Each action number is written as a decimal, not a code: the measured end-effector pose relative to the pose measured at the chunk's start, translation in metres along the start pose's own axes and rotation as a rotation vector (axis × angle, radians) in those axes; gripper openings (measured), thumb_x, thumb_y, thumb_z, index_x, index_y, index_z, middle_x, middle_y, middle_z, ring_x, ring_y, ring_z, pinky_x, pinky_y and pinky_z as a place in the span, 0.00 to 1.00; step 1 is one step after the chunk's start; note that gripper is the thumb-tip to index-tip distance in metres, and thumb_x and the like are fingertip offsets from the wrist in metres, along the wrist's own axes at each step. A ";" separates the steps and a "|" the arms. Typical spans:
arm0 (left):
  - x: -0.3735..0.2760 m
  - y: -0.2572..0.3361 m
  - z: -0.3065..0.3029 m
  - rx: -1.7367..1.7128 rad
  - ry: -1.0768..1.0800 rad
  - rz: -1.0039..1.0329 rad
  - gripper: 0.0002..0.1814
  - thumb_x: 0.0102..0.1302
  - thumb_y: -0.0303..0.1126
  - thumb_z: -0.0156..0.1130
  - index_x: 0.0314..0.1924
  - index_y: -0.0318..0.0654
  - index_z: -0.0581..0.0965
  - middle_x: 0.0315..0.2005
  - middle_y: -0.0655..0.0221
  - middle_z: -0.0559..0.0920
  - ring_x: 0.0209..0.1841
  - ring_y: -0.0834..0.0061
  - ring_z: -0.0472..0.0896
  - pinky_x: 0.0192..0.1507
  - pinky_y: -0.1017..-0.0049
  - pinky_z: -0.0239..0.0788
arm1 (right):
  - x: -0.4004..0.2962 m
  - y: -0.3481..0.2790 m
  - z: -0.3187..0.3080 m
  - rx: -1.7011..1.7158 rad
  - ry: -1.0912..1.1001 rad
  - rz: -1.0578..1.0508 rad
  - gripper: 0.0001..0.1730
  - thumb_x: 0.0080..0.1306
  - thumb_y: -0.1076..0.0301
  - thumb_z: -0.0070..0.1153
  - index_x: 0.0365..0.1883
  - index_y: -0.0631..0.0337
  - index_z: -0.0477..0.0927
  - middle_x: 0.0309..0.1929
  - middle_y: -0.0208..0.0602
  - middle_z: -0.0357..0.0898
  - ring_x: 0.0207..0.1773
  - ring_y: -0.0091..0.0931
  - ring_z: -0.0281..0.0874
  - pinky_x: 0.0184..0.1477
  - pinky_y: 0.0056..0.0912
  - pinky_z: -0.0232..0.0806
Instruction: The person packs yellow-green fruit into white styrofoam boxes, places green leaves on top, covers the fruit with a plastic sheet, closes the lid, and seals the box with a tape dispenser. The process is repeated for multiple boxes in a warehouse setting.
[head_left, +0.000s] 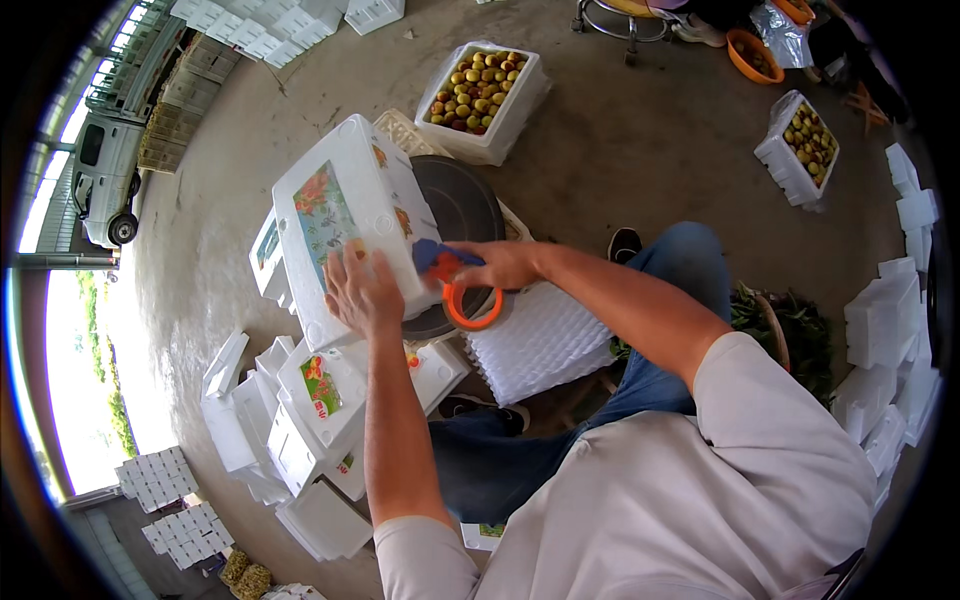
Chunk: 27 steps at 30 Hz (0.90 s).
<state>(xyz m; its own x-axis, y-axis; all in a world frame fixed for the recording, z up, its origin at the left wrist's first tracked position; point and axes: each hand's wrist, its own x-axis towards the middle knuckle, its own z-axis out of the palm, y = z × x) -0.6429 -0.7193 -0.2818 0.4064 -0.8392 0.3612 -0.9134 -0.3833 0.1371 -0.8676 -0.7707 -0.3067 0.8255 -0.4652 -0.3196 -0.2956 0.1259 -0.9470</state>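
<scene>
A white foam box (330, 150) with a printed picture label stands on a round dark stand (469, 191) in front of me. My left hand (364, 289) lies flat on the box with its fingers spread across the label's lower end. In my right hand (495, 264) is a tape gun (446, 262) with a blue and orange body. Its orange-cored tape roll (474, 319) hangs below my fingers. The head of the tape gun is against or very near the box's right side; blur hides whether they touch.
White foam netting (536, 345) lies beside my knee. Foam lids (322, 517) and boxes pile up at lower left. A foam box of fruit (517, 94) stands behind the stand; another fruit box (787, 165) sits farther right. A leaf-filled basket (772, 322) is by my right leg.
</scene>
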 end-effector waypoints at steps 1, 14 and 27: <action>0.001 0.002 -0.001 -0.003 0.007 -0.015 0.26 0.67 0.50 0.54 0.62 0.51 0.72 0.64 0.64 0.69 0.70 0.62 0.61 0.65 0.48 0.49 | -0.007 0.000 0.008 -0.068 0.033 0.007 0.46 0.66 0.48 0.55 0.76 0.56 0.49 0.63 0.48 0.70 0.65 0.32 0.68 0.66 0.31 0.58; 0.004 0.036 -0.001 -0.629 -0.264 0.103 0.21 0.69 0.44 0.52 0.59 0.46 0.75 0.65 0.61 0.69 0.72 0.62 0.57 0.70 0.54 0.43 | 0.024 0.041 -0.025 0.219 0.549 -0.266 0.43 0.65 0.50 0.57 0.73 0.57 0.56 0.60 0.48 0.73 0.62 0.31 0.70 0.63 0.31 0.61; -0.077 0.056 -0.037 0.012 -0.260 0.345 0.57 0.41 0.42 0.79 0.71 0.46 0.59 0.72 0.58 0.54 0.74 0.52 0.49 0.70 0.47 0.43 | 0.052 0.031 -0.109 0.117 0.294 -0.243 0.33 0.67 0.48 0.55 0.66 0.53 0.68 0.55 0.38 0.77 0.53 0.28 0.75 0.56 0.29 0.65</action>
<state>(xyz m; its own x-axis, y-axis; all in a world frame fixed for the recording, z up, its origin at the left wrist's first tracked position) -0.7264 -0.6622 -0.2675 0.0706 -0.9877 0.1393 -0.9971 -0.0659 0.0377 -0.8863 -0.8863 -0.3490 0.6868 -0.7226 -0.0786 -0.0381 0.0721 -0.9967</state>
